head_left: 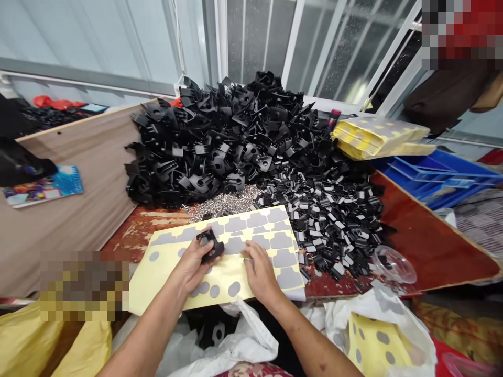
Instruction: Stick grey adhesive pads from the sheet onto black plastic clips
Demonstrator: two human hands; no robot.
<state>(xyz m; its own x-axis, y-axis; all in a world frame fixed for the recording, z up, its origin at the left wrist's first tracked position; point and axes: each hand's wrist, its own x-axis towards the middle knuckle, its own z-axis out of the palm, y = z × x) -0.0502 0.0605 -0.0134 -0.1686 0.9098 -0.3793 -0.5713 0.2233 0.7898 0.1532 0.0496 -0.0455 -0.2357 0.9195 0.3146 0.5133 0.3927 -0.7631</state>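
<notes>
My left hand is closed around a black plastic part, held above a yellow sheet. Grey sticker shapes, some wide and some round, cover much of that sheet. To the right of the part, my right hand hovers at the sheet with its fingers curled and thumb near the index finger. Whether anything small is between those fingertips is too small to tell. Behind the sheet lies a small heap of shiny metal pieces.
A tall pile of black plastic parts fills the back, with small black-and-grey pieces at its right. Further right are a clear tub, stacked yellow sheets and blue trays. White bags hang at the front edge.
</notes>
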